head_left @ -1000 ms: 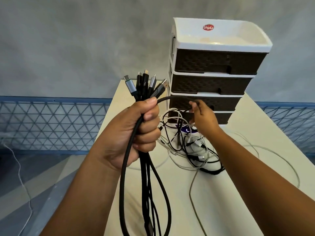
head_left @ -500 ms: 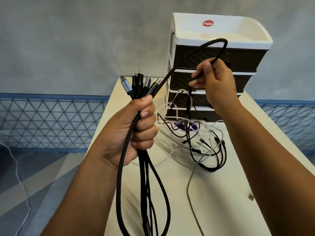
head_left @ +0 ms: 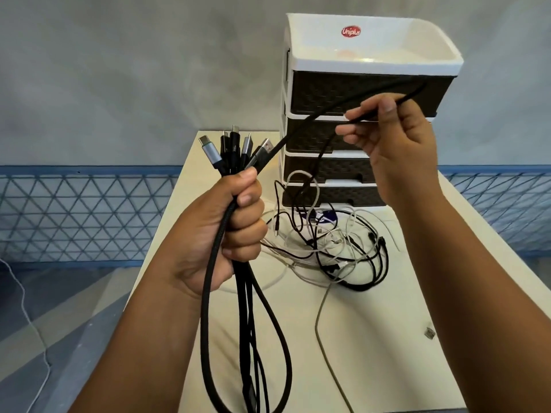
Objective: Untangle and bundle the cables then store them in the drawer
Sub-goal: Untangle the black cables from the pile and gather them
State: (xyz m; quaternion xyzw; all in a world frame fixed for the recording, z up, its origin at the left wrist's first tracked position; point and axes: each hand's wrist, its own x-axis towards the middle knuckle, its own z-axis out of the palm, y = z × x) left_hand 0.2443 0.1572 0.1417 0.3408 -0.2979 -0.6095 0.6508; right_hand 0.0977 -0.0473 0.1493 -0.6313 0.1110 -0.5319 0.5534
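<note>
— How should I free this one?

— Draw the black cable [head_left: 301, 126] up slowly, so the tangle [head_left: 334, 248] below my right hand [head_left: 399, 144] doesn't knot.

— And your hands?

— My left hand [head_left: 220, 231] is fisted round the bundle [head_left: 235, 150]; the right pinches the cable, in front of the drawer unit [head_left: 366, 93].

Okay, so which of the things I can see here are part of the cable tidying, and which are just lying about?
Part of the job:
- bundle of cables gripped in the left hand
- black cable pinched by the right hand
- tangled pile on the table
- drawer unit, drawers closed

Just lying about:
- small object on the table, too small to identify
- white cord on the floor
</note>
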